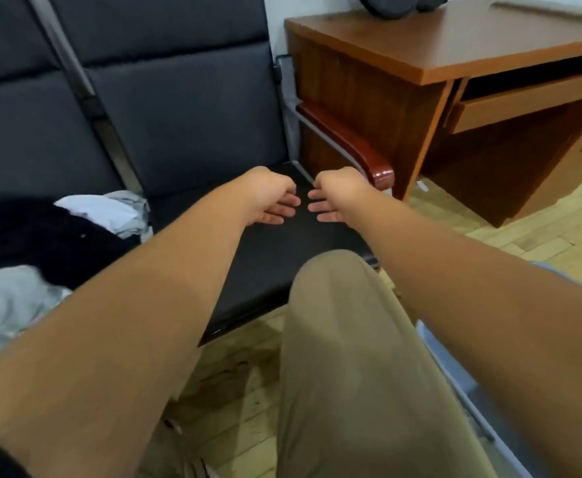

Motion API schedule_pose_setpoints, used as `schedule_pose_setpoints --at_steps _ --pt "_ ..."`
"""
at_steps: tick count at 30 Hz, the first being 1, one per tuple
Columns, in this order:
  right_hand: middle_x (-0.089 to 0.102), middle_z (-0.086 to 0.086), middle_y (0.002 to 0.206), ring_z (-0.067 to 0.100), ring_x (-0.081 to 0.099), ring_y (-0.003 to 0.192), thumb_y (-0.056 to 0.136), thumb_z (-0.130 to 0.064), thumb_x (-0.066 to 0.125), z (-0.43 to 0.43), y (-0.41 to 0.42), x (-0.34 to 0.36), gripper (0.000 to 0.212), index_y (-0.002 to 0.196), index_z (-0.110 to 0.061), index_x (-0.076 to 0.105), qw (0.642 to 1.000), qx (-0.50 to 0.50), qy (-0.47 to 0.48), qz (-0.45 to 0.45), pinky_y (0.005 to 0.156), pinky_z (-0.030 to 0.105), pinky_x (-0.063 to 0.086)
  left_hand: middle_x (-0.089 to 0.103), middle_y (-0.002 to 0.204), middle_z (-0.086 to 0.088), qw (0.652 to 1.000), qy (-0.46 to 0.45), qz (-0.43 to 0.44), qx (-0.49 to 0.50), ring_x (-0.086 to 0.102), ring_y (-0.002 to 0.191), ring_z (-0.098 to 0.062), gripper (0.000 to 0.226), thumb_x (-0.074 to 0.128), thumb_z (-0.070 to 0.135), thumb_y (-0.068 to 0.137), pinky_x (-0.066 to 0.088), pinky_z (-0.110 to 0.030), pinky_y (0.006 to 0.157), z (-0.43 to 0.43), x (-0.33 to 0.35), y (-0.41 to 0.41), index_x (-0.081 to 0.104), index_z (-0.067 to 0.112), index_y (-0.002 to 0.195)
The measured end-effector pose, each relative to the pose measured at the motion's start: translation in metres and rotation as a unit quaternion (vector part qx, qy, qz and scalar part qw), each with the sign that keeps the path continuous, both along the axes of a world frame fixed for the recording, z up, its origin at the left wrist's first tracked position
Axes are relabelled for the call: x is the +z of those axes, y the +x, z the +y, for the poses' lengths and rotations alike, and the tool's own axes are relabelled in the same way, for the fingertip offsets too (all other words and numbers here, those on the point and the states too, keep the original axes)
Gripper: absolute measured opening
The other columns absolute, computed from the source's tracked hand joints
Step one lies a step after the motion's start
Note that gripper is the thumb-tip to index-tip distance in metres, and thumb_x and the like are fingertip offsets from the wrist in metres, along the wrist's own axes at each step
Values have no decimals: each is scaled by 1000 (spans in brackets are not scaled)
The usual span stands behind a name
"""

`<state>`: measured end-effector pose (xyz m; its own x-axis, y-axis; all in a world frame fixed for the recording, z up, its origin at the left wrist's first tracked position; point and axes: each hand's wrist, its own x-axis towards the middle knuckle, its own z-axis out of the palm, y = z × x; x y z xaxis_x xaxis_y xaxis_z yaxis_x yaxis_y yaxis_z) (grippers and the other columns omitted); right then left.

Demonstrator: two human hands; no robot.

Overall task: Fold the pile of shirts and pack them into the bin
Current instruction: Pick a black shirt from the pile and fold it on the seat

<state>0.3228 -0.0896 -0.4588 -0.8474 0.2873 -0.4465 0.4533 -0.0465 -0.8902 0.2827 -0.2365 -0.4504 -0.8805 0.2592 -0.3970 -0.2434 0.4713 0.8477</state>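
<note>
A pile of shirts [41, 243] in black, white and grey lies on the left seat of a dark bench. Both my arms reach out over the right seat [282, 257], whose surface is flat and black; whether a black shirt lies spread there I cannot tell. My left hand [272, 201] and my right hand [334, 198] hover close together above it, fingertips pointing at each other, fingers loosely bent and holding nothing. A pale blue-grey bin edge [455, 377] shows at the lower right beside my leg.
A wooden desk [455, 46] with a drawer stands to the right of the bench. The bench's red-brown armrest [358, 150] lies just beyond my right hand. My knee in tan trousers [344, 339] is in front of the seat. The floor is light wood.
</note>
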Motion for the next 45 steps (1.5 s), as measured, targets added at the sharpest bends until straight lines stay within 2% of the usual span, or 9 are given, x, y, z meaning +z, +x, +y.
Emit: schedule_pose_setpoints --at_steps 13,17,21,25,28,31,34,39,45 --pt "75 0 104 19 74 90 105 -19 56 -217 -76 -6 8 102 -17 64 981 181 65 5 81 40 63 78 106 0 980 -10 -15 200 74 97 -18 30 54 24 105 61 -37 84 -233 -12 -19 62 11 131" --pt "76 2 106 22 76 93 105 -22 54 -271 -90 -15 13 109 -16 64 968 240 65 26 90 44 62 78 109 0 972 -54 2 228 74 99 -18 21 49 21 105 60 -35 86 -282 -19 -12 65 14 117" --pt "77 2 105 22 76 91 104 -20 58 -317 -103 -28 19 120 -14 65 958 282 53 21 88 42 63 78 108 -7 965 -140 10 223 77 98 -25 17 50 18 103 61 -38 85 -313 -40 -10 65 12 98" --pt "77 6 110 23 72 84 102 -19 61 -343 -117 -51 25 126 -14 61 953 301 35 18 76 38 60 76 109 -12 955 -189 -28 228 77 99 -28 18 52 17 99 63 -45 90 -332 -59 -14 65 6 107" --pt "77 5 109 22 71 84 102 -19 62 -351 -127 -79 13 115 -16 65 954 300 28 -3 66 33 58 67 115 -12 953 -190 -95 217 74 99 -27 19 54 24 103 62 -44 90 -337 -72 -25 55 10 116" --pt "74 8 106 24 70 78 101 -16 63 -353 -145 -112 5 98 -15 67 947 309 78 -45 80 42 61 69 122 -19 945 -274 -63 167 72 99 -31 32 61 20 97 62 -42 87 -339 -99 -42 63 4 124" --pt "71 11 109 27 70 85 99 -16 64 -351 -166 -128 9 106 -11 68 934 324 123 -83 69 40 63 53 152 -16 934 -337 -55 102 60 128 -35 75 63 15 93 52 -45 107 -337 -126 -59 36 20 162" --pt "68 15 113 30 74 94 101 -17 53 -347 -189 -142 12 110 -13 60 923 338 164 -87 78 45 64 50 151 -24 916 -380 -37 121 56 129 -42 99 53 5 94 49 -52 109 -345 -148 -90 -4 38 168" --pt "66 12 119 25 69 94 99 -10 62 -348 -187 -149 46 142 -26 55 890 414 185 -55 89 44 62 57 142 -17 877 -453 24 159 58 129 -35 50 56 6 98 54 -43 101 -356 -153 -103 52 12 148"
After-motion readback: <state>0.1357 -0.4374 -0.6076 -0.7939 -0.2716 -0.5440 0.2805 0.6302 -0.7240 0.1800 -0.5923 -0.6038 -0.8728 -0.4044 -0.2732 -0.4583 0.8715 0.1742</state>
